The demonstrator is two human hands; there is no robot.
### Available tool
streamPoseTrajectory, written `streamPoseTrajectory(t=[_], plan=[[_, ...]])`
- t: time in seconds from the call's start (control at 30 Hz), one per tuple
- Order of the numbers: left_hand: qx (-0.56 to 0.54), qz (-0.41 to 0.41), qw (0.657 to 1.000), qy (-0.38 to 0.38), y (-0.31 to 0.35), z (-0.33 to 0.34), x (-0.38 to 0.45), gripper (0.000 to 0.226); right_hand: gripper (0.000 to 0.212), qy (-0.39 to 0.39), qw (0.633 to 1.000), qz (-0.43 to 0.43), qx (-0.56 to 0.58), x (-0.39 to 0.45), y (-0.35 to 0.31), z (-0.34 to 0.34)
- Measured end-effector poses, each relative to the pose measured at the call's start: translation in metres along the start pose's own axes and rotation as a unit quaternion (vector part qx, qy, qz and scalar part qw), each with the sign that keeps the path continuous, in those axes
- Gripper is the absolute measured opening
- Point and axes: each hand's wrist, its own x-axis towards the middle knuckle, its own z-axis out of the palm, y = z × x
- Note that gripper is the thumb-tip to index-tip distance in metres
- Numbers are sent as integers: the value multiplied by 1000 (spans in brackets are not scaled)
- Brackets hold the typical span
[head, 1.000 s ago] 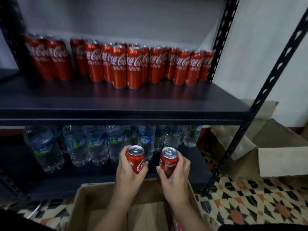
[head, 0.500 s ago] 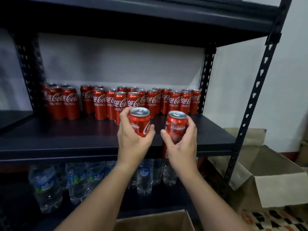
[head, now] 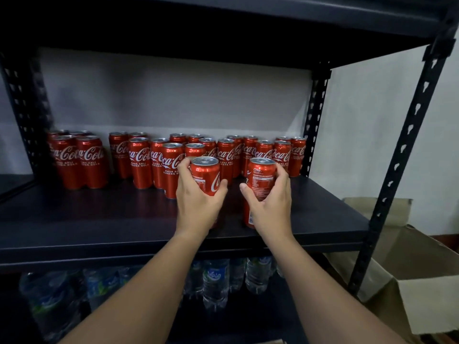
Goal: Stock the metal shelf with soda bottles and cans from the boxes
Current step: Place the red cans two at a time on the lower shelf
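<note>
1. My left hand (head: pixel 196 202) curls its fingers round a smooth red aluminium can (head: pixel 207 176), at frame centre.
2. My right hand (head: pixel 270 204) wraps a second glossy can (head: pixel 259 184), just right of centre.
3. Both cans are over the matte black metal shelf (head: pixel 99 219), before a cluster of matching cans (head: pixel 139 162).
4. Clear plastic water bottles (head: pixel 216 281) fill the tier below.
5. An open cardboard box (head: pixel 422 281) sits lower right.

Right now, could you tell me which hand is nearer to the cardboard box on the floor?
Right. The right hand grips a can on the side toward the cardboard box; the left hand is farther left.
</note>
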Motion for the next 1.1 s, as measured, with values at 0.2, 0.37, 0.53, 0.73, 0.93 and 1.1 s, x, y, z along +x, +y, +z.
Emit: streamPoseTrajectory(t=[0.2,0.37,0.53,0.73,0.93,1.1], plan=[[7,-14,1000,-24,-8,6,7,88,97,-37,999,10,8,7,14,1],[33,11,997,-74,-19,-8,5,98,113,-73,996,33,25,5,22,-5],[78,-25,995,-65,-27,-17,1,108,107,-79,996,43,-9,5,25,-2],[74,-26,995,-55,-30,-18,0,87,97,-93,995,42,-1,6,29,-2],[-13,-87,988,-126,-29,-23,4,87,118,-135,990,37,5,4,29,-5],[31,-72,992,-98,-29,-23,4,84,121,-135,989,58,8,8,31,-6]])
